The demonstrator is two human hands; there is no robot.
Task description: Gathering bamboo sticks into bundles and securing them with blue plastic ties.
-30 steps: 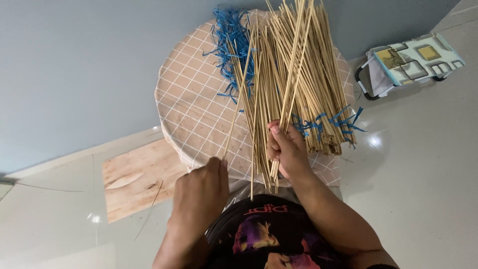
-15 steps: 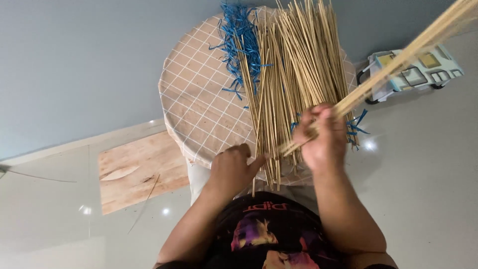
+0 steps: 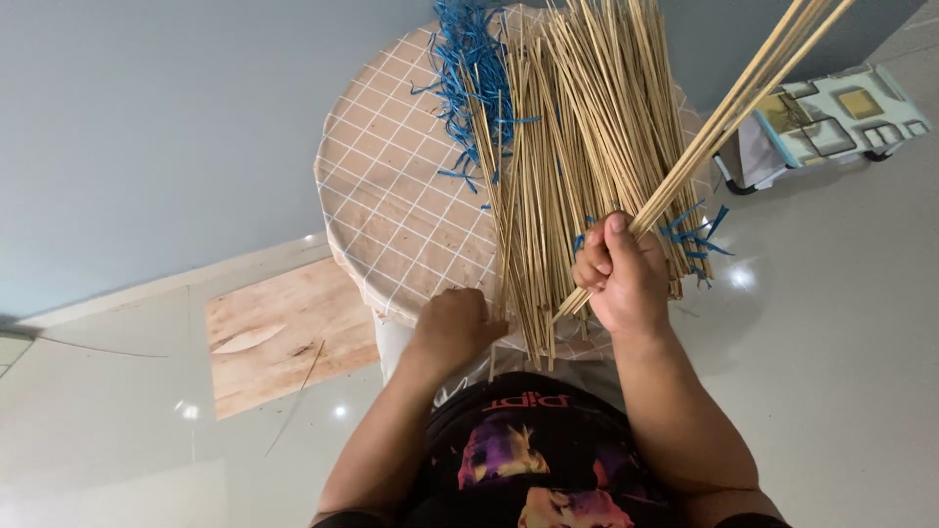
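Sticks [image 3: 729, 112] in the raised bundle run out past the top edge, so their far ends are cut off. The fingers of the left hand [image 3: 452, 328] curl under and are hard to make out; whether they grip anything cannot be told, though the hand rests at the near edge of the round table [image 3: 391, 215], touching the ends of the stick pile [image 3: 577, 147]. The right hand [image 3: 618, 274] is clamped in a fist around the lower end of the slanting bundle, held above the pile. Blue strips [image 3: 474, 68] lie tangled beside the pile on the checked tabletop. A wooden board [image 3: 284, 332] lies on the floor to the left; a patterned cushion [image 3: 841, 112] sits at right, well apart.
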